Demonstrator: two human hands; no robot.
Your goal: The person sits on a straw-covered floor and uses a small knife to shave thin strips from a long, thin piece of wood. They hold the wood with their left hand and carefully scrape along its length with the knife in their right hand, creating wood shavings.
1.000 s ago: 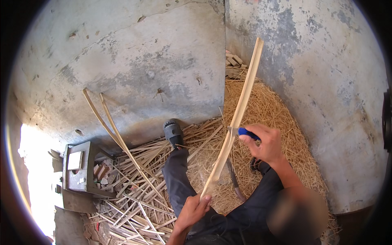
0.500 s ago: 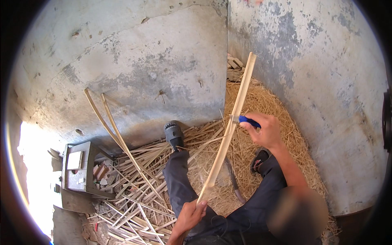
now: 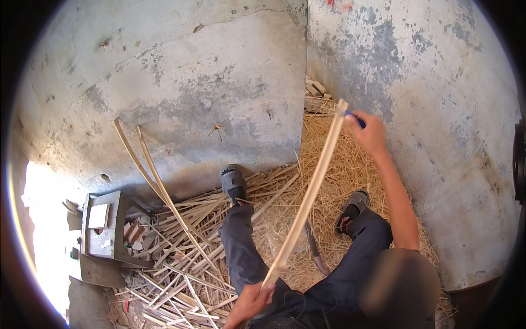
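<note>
A long split bamboo strip (image 3: 308, 205) slants from my lap up toward the wall corner, its pale channelled face smeared a little by motion. My left hand (image 3: 253, 300) is closed round its near end, low in the view. Out at the far tip, my right hand (image 3: 372, 134) grips a blue-handled knife (image 3: 357, 119). The knife's blade is hidden against the strip's end. My right arm reaches far forward, and the strip lies between my spread legs.
Two bent strips (image 3: 163, 189) lean on the grey wall (image 3: 181, 93). Loose bamboo strips (image 3: 181, 290) litter the floor at left, beside a wooden stool (image 3: 112, 249). Fine shavings (image 3: 329, 145) are heaped at right. Some bricks (image 3: 316, 88) sit in the corner. A dark curved bar (image 3: 313, 247) lies between my feet.
My right hand has slid the knife outward from the strip's middle to its far tip. The strip's far end has dropped lower in view. My left hand keeps its hold; my right foot has shifted slightly.
</note>
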